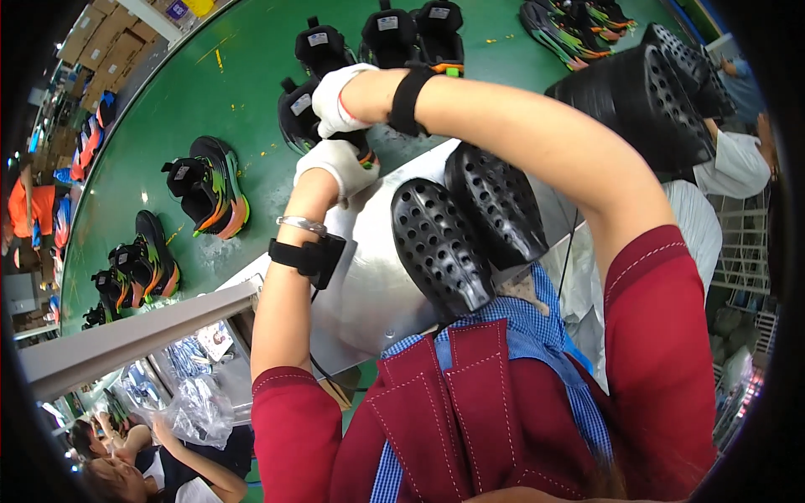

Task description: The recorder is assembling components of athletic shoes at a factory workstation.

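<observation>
Black shoe (pixel 295 117) partly covered by white-gloved left hand (pixel 340 172) and right hand (pixel 340 99); fingertips hidden, grip width cannot be told. Shoe located on green table (pixel 134 180), near metal sheet (pixel 369 251). Neighbouring shoe (pixel 323 54) could be knocked if right wrist is swung outward; slip could be caused by loose glove fabric. Left forearm raised, right elbow bent, forearm reached past perforated black forms (pixel 440 243).
</observation>
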Demonstrator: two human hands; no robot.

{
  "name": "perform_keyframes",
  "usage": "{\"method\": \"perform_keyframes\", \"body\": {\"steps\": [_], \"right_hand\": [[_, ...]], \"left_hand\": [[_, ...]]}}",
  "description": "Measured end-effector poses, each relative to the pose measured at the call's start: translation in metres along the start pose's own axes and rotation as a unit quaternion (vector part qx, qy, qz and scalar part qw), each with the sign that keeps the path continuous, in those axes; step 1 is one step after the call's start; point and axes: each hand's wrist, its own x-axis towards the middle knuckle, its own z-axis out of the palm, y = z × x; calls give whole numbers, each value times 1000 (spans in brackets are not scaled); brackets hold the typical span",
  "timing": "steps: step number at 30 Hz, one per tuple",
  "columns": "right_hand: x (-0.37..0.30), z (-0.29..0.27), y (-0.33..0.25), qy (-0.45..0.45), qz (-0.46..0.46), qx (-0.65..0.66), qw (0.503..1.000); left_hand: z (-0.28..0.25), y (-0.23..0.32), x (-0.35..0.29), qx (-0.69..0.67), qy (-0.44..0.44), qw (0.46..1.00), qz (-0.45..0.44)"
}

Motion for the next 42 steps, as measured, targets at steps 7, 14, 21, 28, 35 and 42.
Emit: {"method": "perform_keyframes", "body": {"steps": [7,14,21,28,35,42], "right_hand": [[-157,-36,-6,37,-15,50,998],[-284,30,3,113,18,90,989],[-308,55,13,246,0,138,959],[-318,45,41,243,25,138,960],[-316,45,60,263,1,155,952],[-312,58,80,312,-38,177,933]], "left_hand": [[14,0,-6,76,43,996,-5],[5,9,-31,39,28,998,-36],[-35,-14,-45,17,133,991,-28],[-58,39,-43,254,343,905,8],[-52,46,35,189,239,952,32],[-37,92,47,101,144,982,63]]}}
